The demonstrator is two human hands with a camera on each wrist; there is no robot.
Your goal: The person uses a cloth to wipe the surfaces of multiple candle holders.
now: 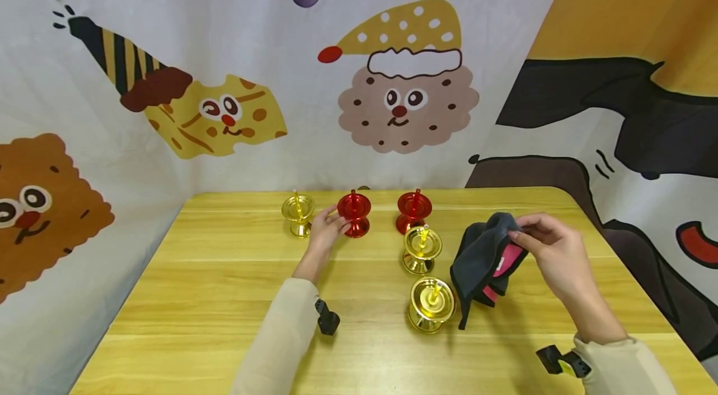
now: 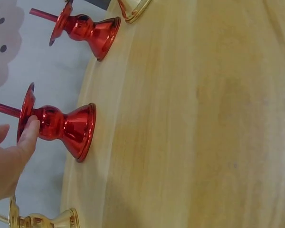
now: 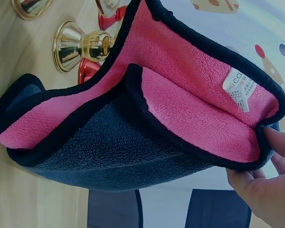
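Note:
A red candle holder [image 1: 356, 225], a thin rod rising from its dish, stands at the back of the table. My left hand [image 1: 328, 228] is at its left side; in the left wrist view one extended fingertip [image 2: 34, 122] overlaps the underside of the dish. To that hand's left is a gold candle holder [image 1: 300, 227]. My right hand [image 1: 558, 252] pinches the edge of a dark grey cloth [image 1: 479, 255] with a pink inner side and a white label [image 3: 240, 89]. The cloth hangs folded beside two gold candle holders, a nearer one [image 1: 426, 319] and a farther one [image 1: 417, 264].
Another red candle holder [image 1: 414, 220] stands at the back, just behind the farther gold one. All the holders are upright on the wooden table [image 1: 213, 283]. A printed cloth backdrop [image 1: 314, 133] hangs behind the table's far edge.

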